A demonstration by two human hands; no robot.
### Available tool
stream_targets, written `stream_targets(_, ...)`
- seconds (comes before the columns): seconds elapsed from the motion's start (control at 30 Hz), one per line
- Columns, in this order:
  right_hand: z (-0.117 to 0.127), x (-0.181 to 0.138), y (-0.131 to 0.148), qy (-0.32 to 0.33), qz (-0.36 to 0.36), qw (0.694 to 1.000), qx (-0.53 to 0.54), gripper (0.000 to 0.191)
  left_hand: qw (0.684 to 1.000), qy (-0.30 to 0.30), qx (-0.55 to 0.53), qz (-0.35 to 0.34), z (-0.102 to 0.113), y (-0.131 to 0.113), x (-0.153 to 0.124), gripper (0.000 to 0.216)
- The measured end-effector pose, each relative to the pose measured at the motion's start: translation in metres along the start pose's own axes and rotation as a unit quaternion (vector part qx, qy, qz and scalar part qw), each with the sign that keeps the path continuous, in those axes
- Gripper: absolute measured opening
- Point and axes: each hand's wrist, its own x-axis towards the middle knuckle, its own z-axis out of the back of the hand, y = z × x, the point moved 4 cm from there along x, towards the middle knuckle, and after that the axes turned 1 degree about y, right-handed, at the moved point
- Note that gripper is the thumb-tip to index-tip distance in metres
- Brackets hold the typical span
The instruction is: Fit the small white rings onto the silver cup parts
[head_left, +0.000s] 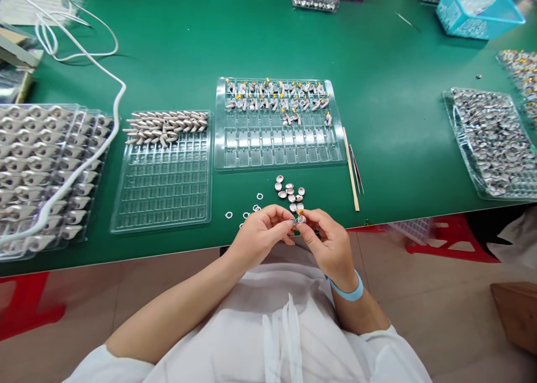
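Observation:
My left hand (260, 235) and my right hand (327, 240) meet at the near edge of the green table (377, 92), fingers pinched together on one small silver part (298, 218) with a yellow tip. Just beyond them lie a cluster of small round caps (289, 192) and a few loose white rings (247, 207). Farther back a clear tray (279, 148) holds two rows and a bit of finished pieces with yellow tips. To its left a second clear tray (163, 187) carries grey earbud-shaped shells (165, 127) along its far edge.
A wooden stick and tweezers (353, 173) lie right of the caps. Stacked trays of grey shells (46, 170) sit far left under a white cable (100, 142). A tray of silver parts (495, 140) is at right; blue (478, 14) and pink baskets stand at back.

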Motion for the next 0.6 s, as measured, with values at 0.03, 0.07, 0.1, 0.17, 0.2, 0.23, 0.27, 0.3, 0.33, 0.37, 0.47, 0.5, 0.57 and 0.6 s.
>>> stream_targets(0.03, 0.0003, 0.0005, 0.0012, -0.002, 0.011, 1.0, -0.009, 0.021, 1.0, 0.001, 0.002, 0.0, 0.0003, 0.0005, 0.0, 0.016)
stream_targets(0.07, 0.0007, 0.0009, 0.0025, -0.006, 0.026, 0.999, -0.018, 0.022, 1.0, 0.002, 0.005, 0.001, 0.0006, 0.0009, -0.0002, 0.016)
stream_targets(0.1, 0.001, 0.0014, 0.0039, -0.01, 0.042, 0.999, -0.029, 0.022, 1.0, 0.002, 0.006, 0.002, 0.0007, 0.0012, -0.0004, 0.015)
stream_targets(0.17, 0.0013, 0.0022, 0.0066, -0.017, 0.075, 0.996, -0.048, 0.024, 1.0, -0.001, 0.006, 0.007, 0.0008, 0.0017, -0.0008, 0.014)
stream_targets(0.2, 0.0012, 0.0026, 0.0077, -0.019, 0.089, 0.994, -0.058, 0.026, 1.0, -0.003, 0.003, 0.009, 0.0009, 0.0018, -0.0008, 0.014)
stream_targets(0.23, 0.0009, 0.0029, 0.0086, -0.02, 0.102, 0.992, -0.066, 0.027, 1.0, -0.006, -0.001, 0.01, 0.001, 0.0021, -0.0007, 0.014)
stream_targets(0.27, 0.0006, 0.0032, 0.0094, -0.02, 0.114, 0.99, -0.075, 0.028, 1.0, -0.008, -0.005, 0.012, 0.0011, 0.0024, -0.0004, 0.014)
stream_targets(0.3, 0.0002, 0.0034, 0.0101, -0.02, 0.126, 0.988, -0.083, 0.03, 1.0, -0.009, -0.007, 0.013, 0.0013, 0.0028, -0.0001, 0.014)
stream_targets(0.33, -0.0002, 0.0036, 0.0106, -0.021, 0.138, 0.986, -0.088, 0.031, 1.0, -0.01, -0.007, 0.013, 0.0017, 0.0034, 0.0003, 0.015)
stream_targets(0.37, -0.0006, 0.0036, 0.011, -0.02, 0.149, 0.984, -0.093, 0.033, 1.0, -0.01, -0.004, 0.013, 0.0021, 0.004, 0.0007, 0.015)
stream_targets(0.47, -0.0023, 0.0031, 0.0104, -0.019, 0.173, 0.979, -0.106, 0.036, 1.0, -0.016, 0.005, 0.011, 0.0042, 0.006, 0.0011, 0.015)
stream_targets(0.5, -0.0029, 0.0028, 0.0097, -0.02, 0.176, 0.978, -0.11, 0.036, 1.0, -0.019, 0.005, 0.01, 0.0047, 0.0065, 0.001, 0.015)
stream_targets(0.57, -0.0042, 0.0021, 0.0083, -0.023, 0.18, 0.976, -0.118, 0.037, 1.0, -0.024, 0.007, 0.007, 0.0053, 0.0068, 0.0007, 0.013)
stream_targets(0.6, -0.0049, 0.0016, 0.0078, -0.024, 0.182, 0.975, -0.121, 0.038, 1.0, -0.027, 0.012, 0.004, 0.0054, 0.0067, 0.0007, 0.012)
